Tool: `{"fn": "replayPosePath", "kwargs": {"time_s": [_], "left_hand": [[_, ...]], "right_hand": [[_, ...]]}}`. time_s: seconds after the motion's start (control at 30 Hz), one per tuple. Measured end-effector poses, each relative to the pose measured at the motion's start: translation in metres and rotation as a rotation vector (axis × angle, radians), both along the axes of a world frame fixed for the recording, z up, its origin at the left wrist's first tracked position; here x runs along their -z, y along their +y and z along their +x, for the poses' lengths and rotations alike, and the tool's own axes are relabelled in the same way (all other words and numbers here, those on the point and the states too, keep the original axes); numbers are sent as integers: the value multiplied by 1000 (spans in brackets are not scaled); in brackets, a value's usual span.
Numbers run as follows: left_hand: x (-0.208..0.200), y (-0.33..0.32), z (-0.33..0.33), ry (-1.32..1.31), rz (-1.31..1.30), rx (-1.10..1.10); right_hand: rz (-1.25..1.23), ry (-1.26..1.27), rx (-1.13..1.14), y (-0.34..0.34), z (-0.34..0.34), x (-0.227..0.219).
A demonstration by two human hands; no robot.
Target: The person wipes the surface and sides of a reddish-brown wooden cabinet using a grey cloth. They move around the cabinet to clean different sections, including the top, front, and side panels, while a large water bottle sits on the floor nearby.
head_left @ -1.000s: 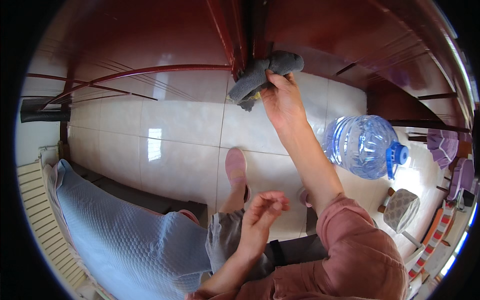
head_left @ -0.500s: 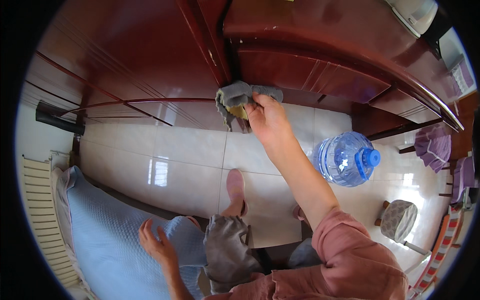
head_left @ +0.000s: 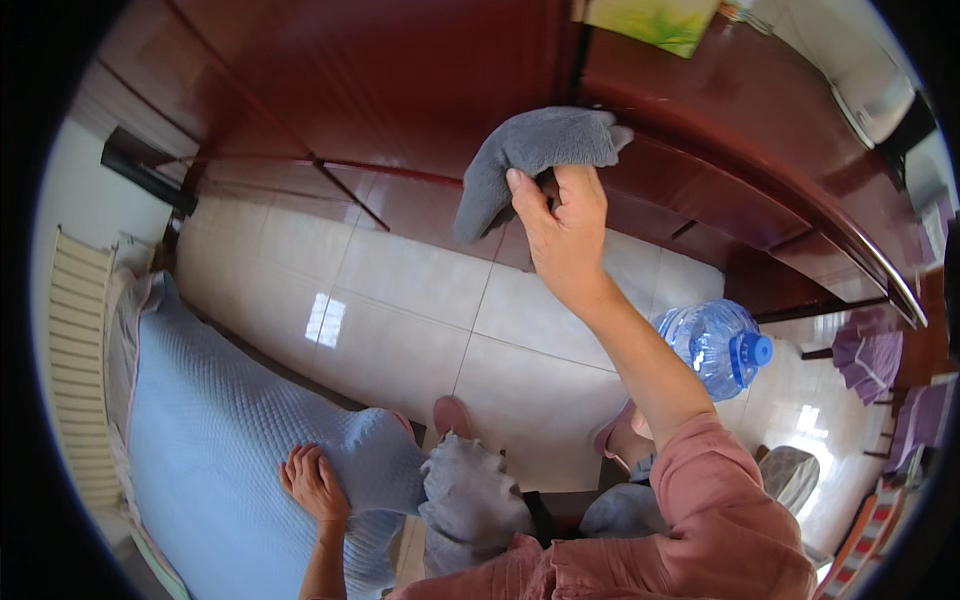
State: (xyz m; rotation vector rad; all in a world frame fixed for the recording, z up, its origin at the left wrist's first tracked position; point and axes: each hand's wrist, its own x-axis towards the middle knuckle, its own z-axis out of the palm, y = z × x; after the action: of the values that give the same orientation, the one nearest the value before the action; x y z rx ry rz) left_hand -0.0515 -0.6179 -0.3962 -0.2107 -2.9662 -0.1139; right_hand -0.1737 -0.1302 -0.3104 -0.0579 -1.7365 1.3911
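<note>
A grey plush cloth is pinched in my right hand, thumb on the near side and the other fingers partly hidden under it. It hangs in a bent fold in front of the dark red wooden cabinet, near the edge where the desk-like part with drawers begins. Whether the cloth touches the wood I cannot tell. At the lower left, my left hand lies with bent fingers on the light blue quilted bedspread, holding nothing.
A large clear blue water bottle stands on the tiled floor, right of my forearm. Further right are a stool with a purple frilled cover and a patterned grey seat. A cream radiator lines the left wall.
My right hand has lifted the cloth up and right along the cabinet, and its yellowish underside no longer shows. My left hand, raised before, has come down onto the bedspread. The view has shifted.
</note>
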Motion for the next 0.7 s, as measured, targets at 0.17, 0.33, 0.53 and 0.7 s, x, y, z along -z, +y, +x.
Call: {"fn": "replayPosePath", "kwargs": {"time_s": [0.17,0.33,0.53,0.7], "left_hand": [[2,-1,-2,-61,28,-41],[-4,1,-12,-106,-11,-16],[13,-16,-9,17,-79,92],[-4,-13,-16,65,-112,110]], "right_hand": [[710,84,338,6,-28,6],[983,251,586,16,-61,-52],[1214,99,707,8,-71,-72],[1310,239,733,25,-78,-135]]}}
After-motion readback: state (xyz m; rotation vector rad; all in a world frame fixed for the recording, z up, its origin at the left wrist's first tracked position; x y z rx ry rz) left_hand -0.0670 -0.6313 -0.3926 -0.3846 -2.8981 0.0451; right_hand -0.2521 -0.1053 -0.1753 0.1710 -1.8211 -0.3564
